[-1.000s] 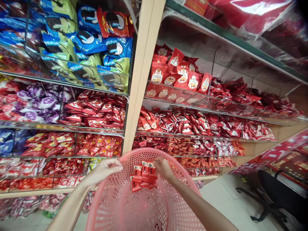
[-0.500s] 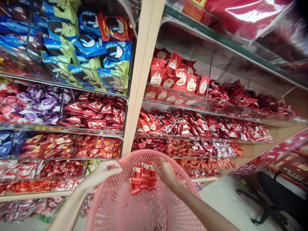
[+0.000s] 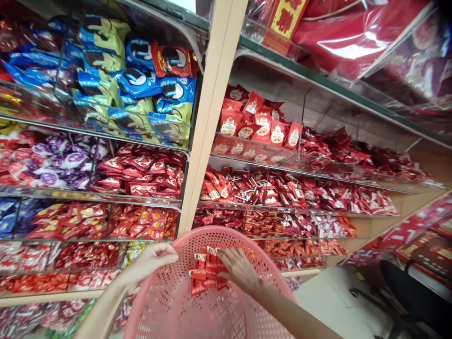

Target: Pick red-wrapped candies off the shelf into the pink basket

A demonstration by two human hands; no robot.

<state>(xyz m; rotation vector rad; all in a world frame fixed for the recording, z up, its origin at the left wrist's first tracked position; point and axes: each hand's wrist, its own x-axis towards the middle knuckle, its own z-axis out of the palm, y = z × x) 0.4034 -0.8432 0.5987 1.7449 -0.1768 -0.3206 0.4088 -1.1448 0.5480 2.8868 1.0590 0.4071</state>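
Note:
My left hand (image 3: 150, 263) is closed on the rim of a pink perforated plastic basket (image 3: 176, 306), at its far left edge. My right hand (image 3: 238, 268) is inside the basket near the far rim, fingers closed on a bunch of small red sweet packets (image 3: 205, 270) with white labels. The packets hang below the fingers against the inner wall. Both forearms reach up from the bottom of the view.
Shop shelves with clear dividers fill the view: blue and green biscuit packs (image 3: 141, 94) upper left, purple sweets (image 3: 60, 160) at left, red packets (image 3: 275, 188) on the right shelves. A beige upright post (image 3: 208, 117) splits the units. A black chair base (image 3: 406, 301) stands lower right.
The view has tilted upward, so the shelves and basket sit lower in the frame. My right hand has lowered the red packets slightly deeper into the basket. The left hand keeps its hold on the rim.

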